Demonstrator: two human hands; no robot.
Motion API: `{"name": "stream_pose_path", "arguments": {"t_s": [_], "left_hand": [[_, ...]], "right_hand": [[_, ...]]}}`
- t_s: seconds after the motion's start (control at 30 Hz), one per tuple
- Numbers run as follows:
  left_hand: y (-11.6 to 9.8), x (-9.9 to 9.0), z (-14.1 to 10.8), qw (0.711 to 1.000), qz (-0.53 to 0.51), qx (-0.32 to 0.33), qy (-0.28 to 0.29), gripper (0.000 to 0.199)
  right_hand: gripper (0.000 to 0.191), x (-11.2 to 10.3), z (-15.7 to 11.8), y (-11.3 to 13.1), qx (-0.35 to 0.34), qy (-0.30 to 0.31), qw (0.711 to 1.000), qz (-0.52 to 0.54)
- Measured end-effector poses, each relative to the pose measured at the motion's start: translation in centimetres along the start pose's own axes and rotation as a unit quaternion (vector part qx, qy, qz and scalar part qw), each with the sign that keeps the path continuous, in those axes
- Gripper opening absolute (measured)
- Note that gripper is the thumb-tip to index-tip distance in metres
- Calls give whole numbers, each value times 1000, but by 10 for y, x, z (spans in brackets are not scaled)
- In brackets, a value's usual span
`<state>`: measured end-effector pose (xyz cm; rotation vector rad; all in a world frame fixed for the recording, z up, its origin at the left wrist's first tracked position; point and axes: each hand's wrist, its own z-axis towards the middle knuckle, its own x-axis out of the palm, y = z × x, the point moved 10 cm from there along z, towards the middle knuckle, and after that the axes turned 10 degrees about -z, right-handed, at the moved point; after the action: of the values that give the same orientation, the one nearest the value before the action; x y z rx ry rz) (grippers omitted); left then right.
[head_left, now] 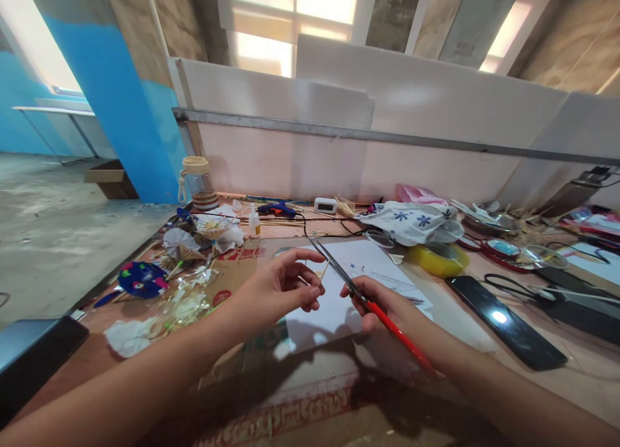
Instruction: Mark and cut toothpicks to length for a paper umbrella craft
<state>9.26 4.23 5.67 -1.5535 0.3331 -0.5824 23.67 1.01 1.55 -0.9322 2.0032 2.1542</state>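
My left hand [285, 282] is held above the white paper [310, 334], its index finger arched and its thumb near the curled fingers. A thin pale stick [325, 269] pokes up at these fingertips; its lower end is hidden. In my right hand [375, 301] are long tweezers [341, 274] with grey arms and a red rear part. Their slim tips point up and left, slightly apart, near my left index fingertip. The paper lies on a printed cardboard sheet [232, 382] and has pencil marks and small blue drawings.
Left stand paper-and-stick umbrellas [143, 279], crumpled clear plastic [188, 298] and a glue bottle [254, 221]. Behind are a glue gun [277, 209], a small digital display [325, 205] and a jar [196, 182]. Right lie yellow tape [438, 259], patterned cloth [409, 222] and a phone [504, 321].
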Motion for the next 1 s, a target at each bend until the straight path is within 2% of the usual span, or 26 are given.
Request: {"name": "stream_pose_path", "arguments": {"t_s": [0.13, 0.23, 0.37, 0.47, 0.53, 0.6, 0.73, 0.83, 1.0], "left_hand": [[-7, -1, -1, 999, 29, 22, 12, 55], [-10, -1, -2, 998, 50, 15, 21, 57], [-7, -3, -2, 997, 74, -18, 13, 39], [4, -5, -1, 997, 58, -41, -3, 27], [14, 2, -1, 998, 32, -49, 13, 27], [23, 13, -3, 998, 9, -50, 42, 28], [37, 29, -8, 996, -17, -50, 70, 28], [39, 32, -9, 996, -19, -42, 73, 28], [38, 33, -8, 996, 51, -34, 62, 26]], "right_hand": [[64, -2, -1, 1, 10, -8, 1000, 24], [63, -3, -1, 0, 13, -7, 1000, 23], [56, -2, -1, 3, 14, -16, 1000, 10], [39, -10, -4, 8, 25, -81, 996, 5], [31, -17, -6, 14, 16, -131, 991, 24], [26, -20, -8, 20, -12, -150, 987, 57], [21, -16, -8, 24, -40, -133, 986, 94], [19, -14, -9, 24, -40, -124, 986, 101], [17, -10, -11, 28, -47, -113, 987, 104]]}}
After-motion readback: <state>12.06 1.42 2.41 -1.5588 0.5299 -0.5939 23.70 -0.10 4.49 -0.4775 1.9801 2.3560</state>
